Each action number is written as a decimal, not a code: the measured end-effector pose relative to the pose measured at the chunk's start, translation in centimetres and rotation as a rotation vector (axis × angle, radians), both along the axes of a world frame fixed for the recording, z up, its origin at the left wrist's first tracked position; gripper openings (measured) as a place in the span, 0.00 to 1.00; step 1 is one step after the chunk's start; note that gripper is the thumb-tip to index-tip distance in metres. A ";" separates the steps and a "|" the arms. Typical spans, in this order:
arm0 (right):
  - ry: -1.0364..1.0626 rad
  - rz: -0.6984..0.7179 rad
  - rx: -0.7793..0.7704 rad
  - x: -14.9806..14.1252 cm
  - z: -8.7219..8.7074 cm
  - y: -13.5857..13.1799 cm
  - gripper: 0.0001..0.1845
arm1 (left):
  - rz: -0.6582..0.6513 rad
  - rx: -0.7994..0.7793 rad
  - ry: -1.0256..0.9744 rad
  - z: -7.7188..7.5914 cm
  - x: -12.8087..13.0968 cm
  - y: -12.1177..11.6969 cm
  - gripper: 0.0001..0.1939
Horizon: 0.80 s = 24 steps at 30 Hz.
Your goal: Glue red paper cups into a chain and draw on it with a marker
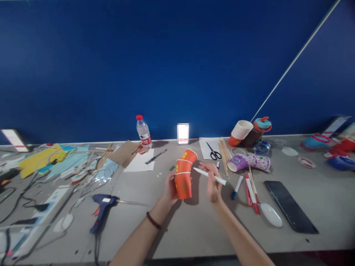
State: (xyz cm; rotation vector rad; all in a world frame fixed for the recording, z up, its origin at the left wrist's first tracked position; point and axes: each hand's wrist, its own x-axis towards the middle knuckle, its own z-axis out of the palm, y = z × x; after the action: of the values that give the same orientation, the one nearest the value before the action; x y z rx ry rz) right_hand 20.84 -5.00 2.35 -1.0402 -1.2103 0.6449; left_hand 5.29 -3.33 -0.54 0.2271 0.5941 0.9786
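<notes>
Three orange paper cups (184, 173), joined in a curved stack, are held up in the middle of the head view. My left hand (170, 186) grips them around the lower left side, its fingers partly hidden behind the cups. To their right, my right hand (213, 183) is closed on a white marker (210, 176) with a green end. The marker's pale tip points left toward the cups, a small distance from them. A dark green cap-like piece (172, 168) lies just left of the cups.
A blue glue gun (104, 207) and power strip (44, 218) are at left. Behind stand a water bottle (144, 133) and a bright phone (183, 133). Scissors (213, 151), purple cups (249, 162), markers (252, 194), a white spoon-like piece (271, 215) and a black phone (290, 205) lie at right.
</notes>
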 end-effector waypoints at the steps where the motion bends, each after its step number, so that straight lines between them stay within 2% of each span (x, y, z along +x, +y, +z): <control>1: 0.062 0.006 -0.004 -0.2 -0.4 0.3 0.22 | 0.007 0.003 -0.007 -0.1 0.0 0.0 0.21; 4: 0.179 0.103 -0.046 -0.5 -1.4 0.6 0.20 | 0.030 -0.015 -0.013 -0.1 0.1 0.2 0.20; 9: 0.159 0.262 -0.218 -1.0 -2.2 0.8 0.14 | 0.029 -0.030 0.013 -0.1 0.0 0.2 0.20; 16: 0.059 0.207 -0.218 -1.0 -2.8 0.8 0.12 | 0.071 -0.055 0.016 -0.1 0.2 0.4 0.17; 19: -0.009 0.200 -0.190 -1.0 -3.0 0.8 0.11 | 0.081 -0.064 0.024 0.2 0.3 0.4 0.20; 21: -0.036 0.195 -0.175 -0.9 -3.0 0.8 0.11 | 0.078 -0.053 0.041 0.4 0.4 0.3 0.22; 24: -0.054 0.192 -0.172 -1.0 -2.9 0.8 0.10 | 0.099 -0.002 0.066 0.6 0.5 0.2 0.18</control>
State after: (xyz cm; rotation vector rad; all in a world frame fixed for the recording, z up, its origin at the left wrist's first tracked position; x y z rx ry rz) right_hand 19.88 -4.20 -0.59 -1.0976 -1.3299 0.8879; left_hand 5.82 -3.16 0.05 0.2305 0.6714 1.0694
